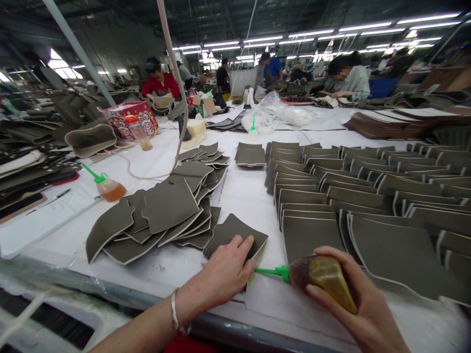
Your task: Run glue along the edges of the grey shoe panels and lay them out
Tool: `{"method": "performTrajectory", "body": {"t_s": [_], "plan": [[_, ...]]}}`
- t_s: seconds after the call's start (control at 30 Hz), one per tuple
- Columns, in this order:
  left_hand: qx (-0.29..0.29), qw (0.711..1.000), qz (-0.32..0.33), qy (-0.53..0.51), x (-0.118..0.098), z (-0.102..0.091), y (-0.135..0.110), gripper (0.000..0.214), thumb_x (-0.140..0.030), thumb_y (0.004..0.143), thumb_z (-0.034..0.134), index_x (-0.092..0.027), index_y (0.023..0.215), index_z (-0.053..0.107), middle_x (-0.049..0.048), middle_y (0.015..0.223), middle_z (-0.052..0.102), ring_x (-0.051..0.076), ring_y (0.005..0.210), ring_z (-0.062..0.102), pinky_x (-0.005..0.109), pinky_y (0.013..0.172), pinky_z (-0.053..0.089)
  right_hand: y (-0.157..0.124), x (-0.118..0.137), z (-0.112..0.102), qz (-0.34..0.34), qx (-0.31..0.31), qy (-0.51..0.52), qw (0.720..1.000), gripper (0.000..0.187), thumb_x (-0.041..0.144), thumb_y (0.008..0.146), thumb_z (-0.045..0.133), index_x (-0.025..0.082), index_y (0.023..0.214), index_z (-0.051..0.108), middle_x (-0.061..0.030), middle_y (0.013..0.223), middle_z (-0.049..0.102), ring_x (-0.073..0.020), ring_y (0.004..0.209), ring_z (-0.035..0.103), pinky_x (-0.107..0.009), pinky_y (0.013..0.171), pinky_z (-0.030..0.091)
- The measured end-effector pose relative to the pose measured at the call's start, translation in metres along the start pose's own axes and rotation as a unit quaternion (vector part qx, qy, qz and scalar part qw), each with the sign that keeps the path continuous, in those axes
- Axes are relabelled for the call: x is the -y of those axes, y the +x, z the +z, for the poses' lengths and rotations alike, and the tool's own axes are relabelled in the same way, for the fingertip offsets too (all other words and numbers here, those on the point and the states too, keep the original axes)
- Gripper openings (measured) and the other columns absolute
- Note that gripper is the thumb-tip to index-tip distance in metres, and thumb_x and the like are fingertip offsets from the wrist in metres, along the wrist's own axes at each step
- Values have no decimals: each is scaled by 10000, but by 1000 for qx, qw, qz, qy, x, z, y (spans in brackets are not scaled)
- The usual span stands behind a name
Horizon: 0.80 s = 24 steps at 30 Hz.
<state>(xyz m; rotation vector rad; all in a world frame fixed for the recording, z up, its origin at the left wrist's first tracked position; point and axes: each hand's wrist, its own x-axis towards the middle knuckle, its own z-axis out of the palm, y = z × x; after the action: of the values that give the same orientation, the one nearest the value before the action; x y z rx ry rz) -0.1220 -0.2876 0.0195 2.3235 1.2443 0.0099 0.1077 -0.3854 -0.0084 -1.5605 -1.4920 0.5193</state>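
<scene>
My left hand point(226, 272) presses down on a dark grey cut piece point(235, 233) lying near the table's front edge, fingers curled over its lower edge. My right hand point(353, 299) grips a squeeze bottle of amber glue point(320, 277); its green nozzle point(270, 271) points left at the edge of that piece. A loose heap of similar grey pieces point(165, 215) lies to the left. Overlapping rows of grey pieces point(368, 196) cover the table to the right.
A second glue bottle with a green nozzle point(106, 186) lies at left near a pen point(49, 200). A hose point(176, 73) hangs over the white table point(246, 191). A red box point(128, 117), a clear bag point(275, 115) and seated workers point(160, 81) are farther back.
</scene>
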Motion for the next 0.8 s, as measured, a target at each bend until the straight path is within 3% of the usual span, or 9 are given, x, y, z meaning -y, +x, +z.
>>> {"method": "performTrajectory", "body": {"t_s": [0.27,0.47,0.63,0.8], "plan": [[1,1000,9,-29,2,-1,3,528,-273,938,369,-237,1461,432,89,1246,600,271,1060,637,409,958,485,22,-5,-10,-40,-72,-72,994,377,467,897,674,289,1196,528,3,1085,583,-213,889,596,-270,762,465],[13,999,3,-36,2,-2,5,544,-273,931,372,-242,1472,419,98,1282,590,286,1146,602,434,1022,441,16,-7,-11,-26,29,-19,999,388,461,912,669,292,1222,507,1,1094,619,-209,916,637,-244,750,501],[16,999,2,-32,1,-3,5,549,-268,928,372,-245,1475,411,86,1267,592,276,1120,609,415,1005,447,18,4,-8,14,-48,-24,998,418,504,863,689,274,1180,545,-7,1046,611,-232,862,619,-292,732,478],[12,1000,-3,-23,0,-3,5,541,-278,932,365,-240,1470,411,72,1217,597,259,1045,628,392,944,473,-1,19,3,80,-4,40,996,392,497,864,650,294,1178,535,13,1075,626,-238,939,609,-292,776,454]]}}
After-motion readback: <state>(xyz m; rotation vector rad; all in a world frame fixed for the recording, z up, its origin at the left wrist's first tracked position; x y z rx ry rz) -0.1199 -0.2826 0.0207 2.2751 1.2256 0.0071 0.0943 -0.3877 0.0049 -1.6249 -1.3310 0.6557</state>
